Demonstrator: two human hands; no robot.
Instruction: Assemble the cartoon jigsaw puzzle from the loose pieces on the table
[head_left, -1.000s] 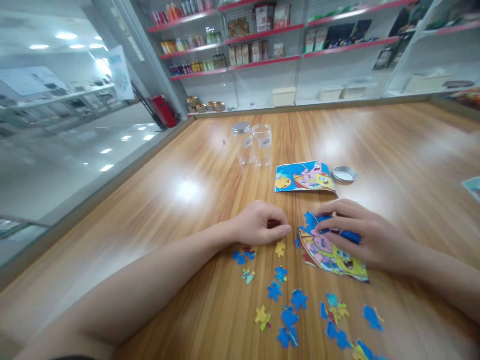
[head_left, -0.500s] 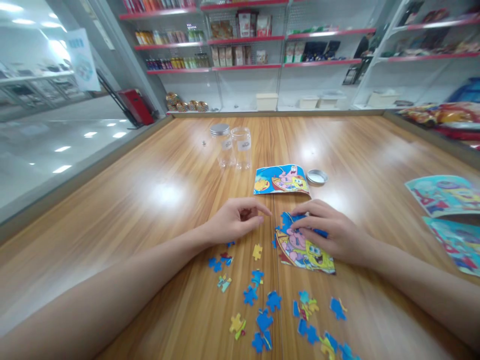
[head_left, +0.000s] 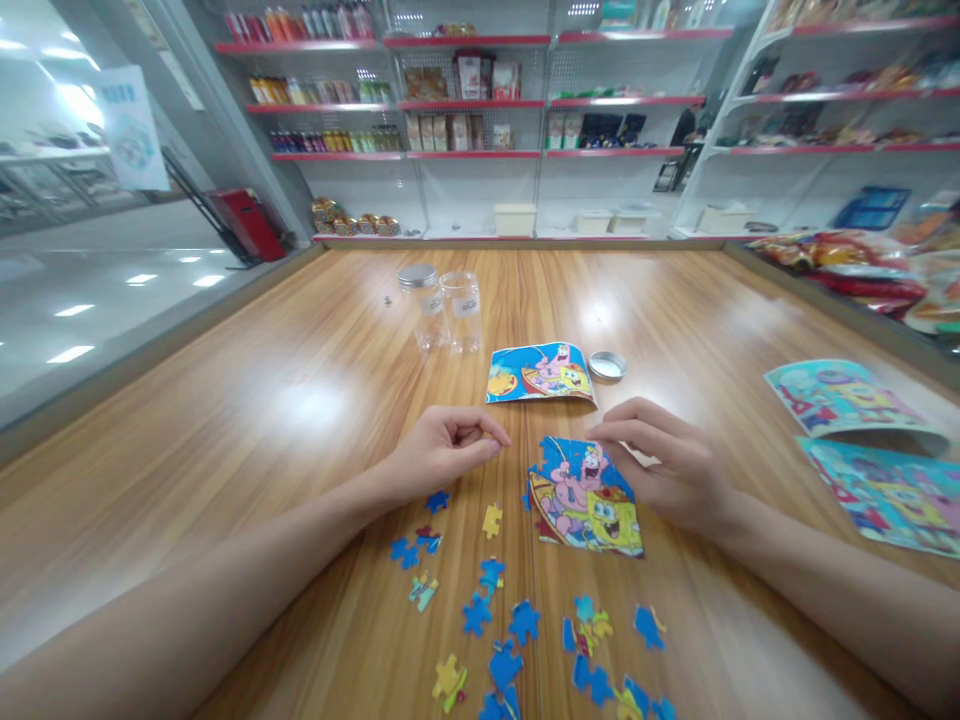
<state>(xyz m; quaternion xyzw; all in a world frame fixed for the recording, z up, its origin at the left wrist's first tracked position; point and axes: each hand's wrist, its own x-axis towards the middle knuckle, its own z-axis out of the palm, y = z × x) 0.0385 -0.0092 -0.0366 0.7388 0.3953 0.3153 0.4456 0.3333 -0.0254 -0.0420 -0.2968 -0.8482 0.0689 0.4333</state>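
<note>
A partly joined jigsaw puzzle (head_left: 585, 500) lies flat on the wooden table, showing a pink starfish and a yellow sponge character in a boat. At its upper right edge is my right hand (head_left: 667, 460), fingers stretched and apart, index fingertip by the top corner. To the puzzle's left rests my left hand (head_left: 450, 450), its fingers curled and thumb drawn close to the index finger, with nothing visible in them. Loose blue puzzle pieces (head_left: 523, 622) and a yellow puzzle piece (head_left: 492, 520) are scattered nearer to me. Behind the puzzle stands a slightly curved picture card (head_left: 540, 373) with the same scene.
Two clear plastic jars (head_left: 460, 325) stand further back, one with a metal lid. A loose silver lid (head_left: 607, 366) lies beside the card. Two more picture cards (head_left: 885, 490) lie at right. Stocked shelves (head_left: 472, 155) line the wall beyond the table.
My right hand has drawn back off the puzzle to its right edge, uncovering the picture. My left thumb and index finger have come closer together. The camera view has shifted.
</note>
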